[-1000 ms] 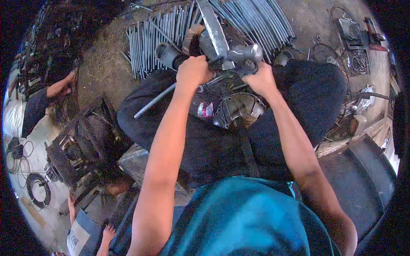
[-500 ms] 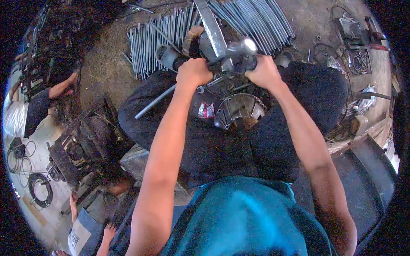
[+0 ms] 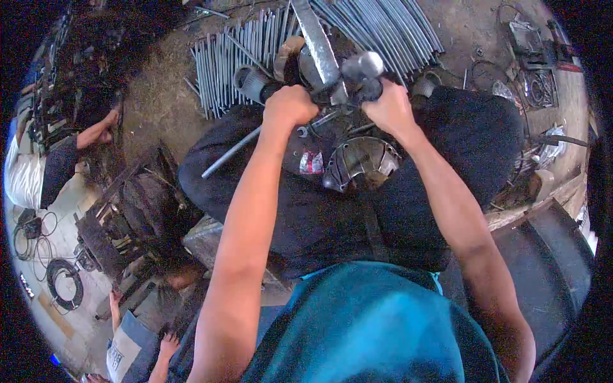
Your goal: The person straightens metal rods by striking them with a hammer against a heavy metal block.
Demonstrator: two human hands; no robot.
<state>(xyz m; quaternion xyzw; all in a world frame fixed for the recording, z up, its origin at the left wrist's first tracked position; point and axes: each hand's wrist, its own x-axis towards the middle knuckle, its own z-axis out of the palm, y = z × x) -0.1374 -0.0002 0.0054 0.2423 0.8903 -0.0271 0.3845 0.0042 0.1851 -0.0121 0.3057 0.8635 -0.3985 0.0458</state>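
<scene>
My left hand (image 3: 290, 105) is closed round a grey metal rod (image 3: 231, 153), whose free end slants down to the left past my knee. In my right hand (image 3: 389, 108) is a hammer (image 3: 364, 66), its shiny round head raised just above my fist. Between the two hands, a flat silvery metal bar (image 3: 319, 48) points away from me. Its near end lies by dark metal parts that I cannot make out. Close to my lap sits a round ribbed metal casting (image 3: 364, 159), with a small red and white packet (image 3: 311, 163) beside it.
Rows of metal rods (image 3: 236, 64) lie on the ground ahead, with another stack (image 3: 383, 32) farther right. A ribbed metal cylinder (image 3: 250, 84) stands near my left hand. Tools and cables (image 3: 536, 86) lie at right. Other people (image 3: 60, 156) sit at left, beside dark machinery (image 3: 137, 217).
The hammer head has risen a little, and my right hand has turned slightly with it. My left hand stays almost still on the rod.
</scene>
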